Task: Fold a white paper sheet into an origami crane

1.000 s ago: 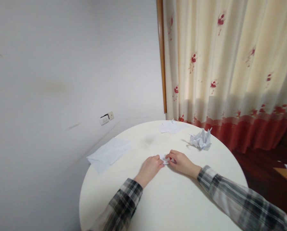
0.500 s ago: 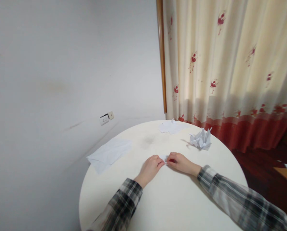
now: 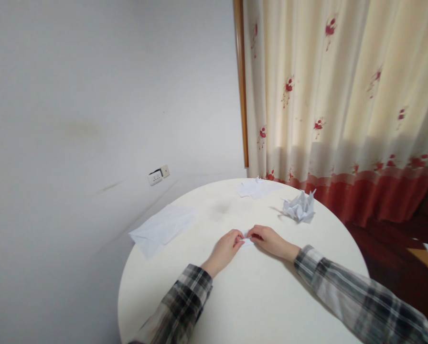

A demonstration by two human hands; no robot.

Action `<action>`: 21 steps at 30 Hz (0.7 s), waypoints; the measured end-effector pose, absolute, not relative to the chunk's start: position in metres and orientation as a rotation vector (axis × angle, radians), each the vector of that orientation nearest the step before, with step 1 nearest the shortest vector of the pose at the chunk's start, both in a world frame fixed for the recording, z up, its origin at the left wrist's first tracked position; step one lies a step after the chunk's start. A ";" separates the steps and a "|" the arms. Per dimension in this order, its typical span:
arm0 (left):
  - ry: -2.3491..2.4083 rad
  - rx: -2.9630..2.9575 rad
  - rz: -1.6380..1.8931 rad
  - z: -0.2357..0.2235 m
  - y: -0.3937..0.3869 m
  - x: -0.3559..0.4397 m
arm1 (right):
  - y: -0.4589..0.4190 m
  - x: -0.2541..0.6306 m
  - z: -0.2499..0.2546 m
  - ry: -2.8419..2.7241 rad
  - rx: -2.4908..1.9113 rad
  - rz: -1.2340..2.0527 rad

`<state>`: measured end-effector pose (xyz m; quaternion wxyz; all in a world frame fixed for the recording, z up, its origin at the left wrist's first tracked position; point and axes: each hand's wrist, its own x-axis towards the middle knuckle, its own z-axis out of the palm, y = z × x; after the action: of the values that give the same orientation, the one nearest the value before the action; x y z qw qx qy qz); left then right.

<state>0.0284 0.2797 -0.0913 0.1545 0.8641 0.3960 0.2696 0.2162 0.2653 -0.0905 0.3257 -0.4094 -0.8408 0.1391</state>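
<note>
Between my hands, over the middle of the round white table (image 3: pixel 257 296), is a small piece of white paper (image 3: pixel 247 242) with a fold across it. My left hand (image 3: pixel 228 248) pinches its left side, thumb and fingers together. From the right, my right hand (image 3: pixel 267 239) grips the other side with curled fingers. The fingertips of both hands are close together and hide part of the paper. Beyond my right hand lies a cluster of folded white paper shapes (image 3: pixel 299 208) with pointed tips.
Several white paper sheets (image 3: pixel 164 227) lie at the table's left edge. More white paper pieces (image 3: pixel 255 188) rest at the far edge. A wall with a socket (image 3: pixel 155 179) stands on the left, a flowered curtain (image 3: pixel 307 95) behind the table.
My fingers have shifted slightly away from me on the paper. More of its near part now shows below the fingertips. The other papers have not moved.
</note>
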 end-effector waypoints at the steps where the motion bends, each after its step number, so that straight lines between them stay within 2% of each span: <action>1: 1.131 2.487 0.768 -0.091 0.279 0.028 | 0.265 0.216 -0.091 -2.202 -1.073 0.364; 21: 1.039 2.734 0.712 -0.083 0.273 0.026 | 0.268 0.217 -0.092 -2.203 -1.098 0.350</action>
<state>0.0263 0.2729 -0.0830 0.0656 0.9063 0.3444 0.2361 0.2168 0.2681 -0.0923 0.3216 -0.4183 -0.8389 0.1332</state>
